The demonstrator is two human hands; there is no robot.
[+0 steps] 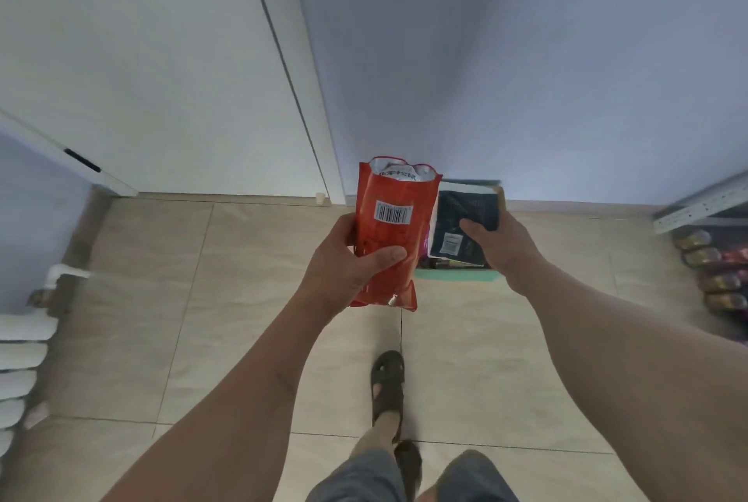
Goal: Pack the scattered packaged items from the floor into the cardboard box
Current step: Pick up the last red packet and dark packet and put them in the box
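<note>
My left hand (348,258) grips an upright red-orange snack packet (390,226) with a white barcode label, held in the middle of the view. Just to the right, my right hand (498,242) holds a dark navy packet (461,218) with a small white label, thumb across its face. Both packets are raised above the tiled floor. Below and behind them a strip of green (457,277) and a dark edge show, mostly hidden; I cannot tell whether this is the cardboard box.
A white door (162,68) and wall stand ahead. A metal shelf rack (704,202) with several colourful packets (716,271) is at the right edge. A white radiator (20,364) lies at the left. My sandalled foot (388,384) is on the beige tiles.
</note>
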